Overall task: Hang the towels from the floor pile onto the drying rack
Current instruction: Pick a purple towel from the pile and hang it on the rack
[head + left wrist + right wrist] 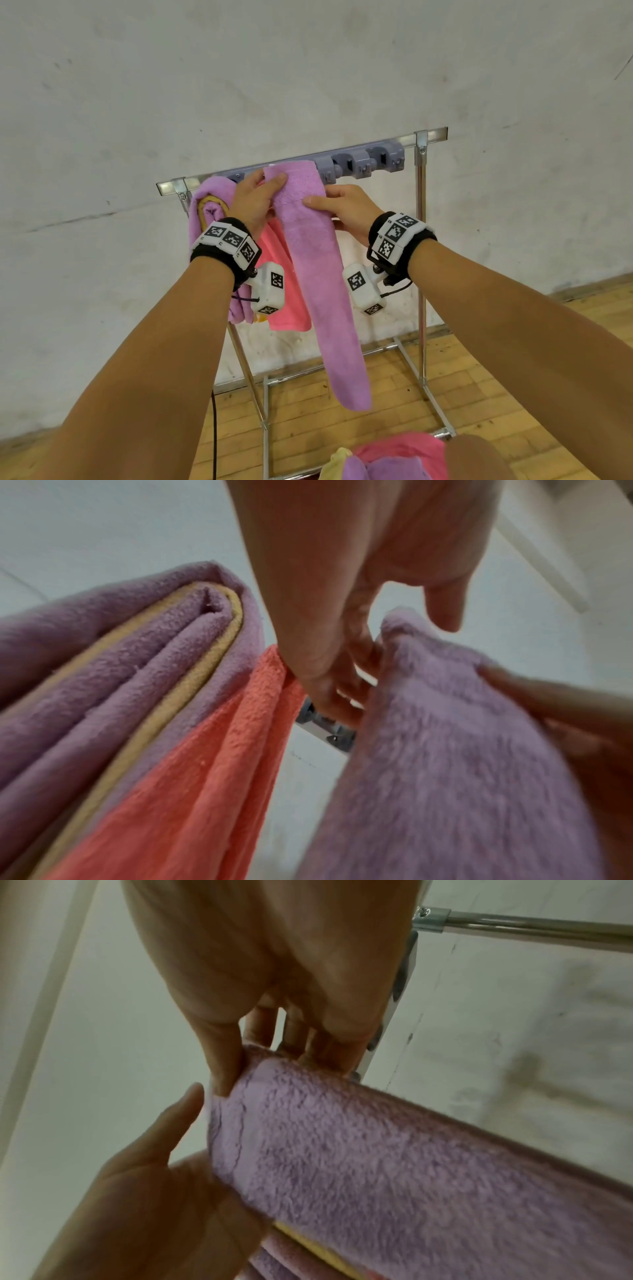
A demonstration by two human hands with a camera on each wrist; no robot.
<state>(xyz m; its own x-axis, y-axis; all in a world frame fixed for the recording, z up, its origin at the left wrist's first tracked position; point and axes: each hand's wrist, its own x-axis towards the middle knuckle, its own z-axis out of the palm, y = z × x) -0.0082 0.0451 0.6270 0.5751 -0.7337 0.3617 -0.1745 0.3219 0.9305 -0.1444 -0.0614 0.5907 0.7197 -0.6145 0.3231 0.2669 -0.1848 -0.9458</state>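
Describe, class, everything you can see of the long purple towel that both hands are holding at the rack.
The long purple towel is fluffy terry cloth folded into a narrow strip. Its top lies over the rack's top bar, and the rest hangs down to a rounded end above the wooden floor. The left hand grips its upper left edge; the right hand pinches its right side. A pink towel hangs just behind it.

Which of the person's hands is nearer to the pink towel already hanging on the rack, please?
Left. The left hand is directly in front of the pink towel, its little-finger side against it; the right hand is beyond the purple towel.
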